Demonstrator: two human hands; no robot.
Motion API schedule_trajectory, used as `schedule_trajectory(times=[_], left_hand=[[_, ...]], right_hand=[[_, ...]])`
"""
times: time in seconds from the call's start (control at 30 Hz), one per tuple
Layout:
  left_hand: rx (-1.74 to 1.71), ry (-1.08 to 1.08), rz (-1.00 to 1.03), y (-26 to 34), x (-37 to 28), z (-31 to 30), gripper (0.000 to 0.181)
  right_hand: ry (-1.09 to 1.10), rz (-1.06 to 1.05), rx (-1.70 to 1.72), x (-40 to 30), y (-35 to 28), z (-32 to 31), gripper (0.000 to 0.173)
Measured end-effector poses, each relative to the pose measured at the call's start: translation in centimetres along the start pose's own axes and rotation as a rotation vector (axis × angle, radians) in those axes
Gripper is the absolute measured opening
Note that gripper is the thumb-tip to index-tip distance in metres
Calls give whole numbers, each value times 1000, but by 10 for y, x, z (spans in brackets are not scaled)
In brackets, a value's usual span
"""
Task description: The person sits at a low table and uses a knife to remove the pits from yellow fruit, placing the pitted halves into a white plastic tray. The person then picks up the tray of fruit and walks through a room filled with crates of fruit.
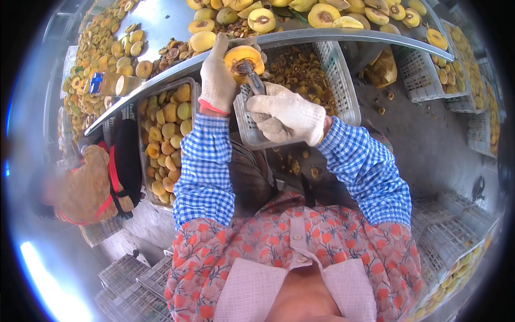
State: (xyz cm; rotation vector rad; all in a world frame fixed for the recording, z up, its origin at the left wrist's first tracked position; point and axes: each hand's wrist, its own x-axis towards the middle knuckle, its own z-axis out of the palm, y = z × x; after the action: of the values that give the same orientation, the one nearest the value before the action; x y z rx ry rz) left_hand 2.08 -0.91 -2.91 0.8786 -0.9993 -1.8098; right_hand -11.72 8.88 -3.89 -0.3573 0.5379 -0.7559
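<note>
In my gloved left hand (219, 76) is a halved yellow peach (254, 56), its cut face turned up toward me, at the metal table's front edge (305, 36). My gloved right hand (287, 112) grips a small pitting tool (254, 79). The tool's metal tip rests in the brown hollow at the peach's centre; whether the stone is still whole there I cannot tell. Beneath both hands stands a white plastic crate (346, 80) holding brown pits and scraps.
Peach halves (324, 15) and pit scraps lie on the table. A jar with a blue lid (114, 84) stands left. Another crate (196, 94) holds peaches. A co-worker (88, 181) is at far left. Stacked crates (426, 86) line the right; scraps dot the floor (418, 141).
</note>
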Motion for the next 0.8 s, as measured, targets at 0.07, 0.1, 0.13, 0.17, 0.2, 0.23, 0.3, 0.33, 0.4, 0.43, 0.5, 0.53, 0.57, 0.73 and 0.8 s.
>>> schedule_trajectory(times=[0.07, 0.1, 0.13, 0.17, 0.2, 0.23, 0.3, 0.33, 0.4, 0.43, 0.5, 0.53, 0.57, 0.73, 0.8], left_hand=[[52, 12, 7, 0, 0, 2, 46], [78, 20, 8, -1, 0, 5, 48], [301, 181, 153, -5, 2, 12, 48], [411, 438, 137, -12, -4, 23, 50], [528, 411, 226, -13, -8, 24, 50], [556, 346, 239, -10, -10, 20, 50], [518, 176, 194, 2, -9, 11, 51], [59, 84, 20, 1, -4, 7, 51], [418, 185, 112, 1, -5, 9, 49], [597, 235, 156, 0, -6, 11, 49], [708, 396, 247, -13, -12, 23, 49], [762, 486, 289, -19, -15, 29, 50], [735, 446, 266, -17, -15, 26, 51], [-121, -6, -146, -5, -13, 8, 57], [-135, -27, -157, -4, -14, 8, 56]], right_hand=[[0, -28, -46, 2, 1, -6, 10], [0, -40, -66, 3, 1, -7, 11], [105, -53, -159, -1, 1, 1, 11], [215, -85, -212, 2, 10, 6, 11], [191, -70, -182, 1, 9, 7, 11], [167, -55, -151, 1, 7, 6, 10], [-93, 49, 97, 0, -2, -8, 11], [-116, 58, 189, -3, -5, -7, 9], [-83, 60, 133, -4, -5, -9, 8], [-66, 61, 106, -4, -5, -10, 8], [106, -18, 4, -5, 4, 7, 5], [103, -29, -32, -2, 8, 6, 5], [100, -41, -69, 2, 14, 1, 7], [-130, -189, -201, -5, 6, -5, 15], [-161, 37, 112, -11, 0, 0, 21]])
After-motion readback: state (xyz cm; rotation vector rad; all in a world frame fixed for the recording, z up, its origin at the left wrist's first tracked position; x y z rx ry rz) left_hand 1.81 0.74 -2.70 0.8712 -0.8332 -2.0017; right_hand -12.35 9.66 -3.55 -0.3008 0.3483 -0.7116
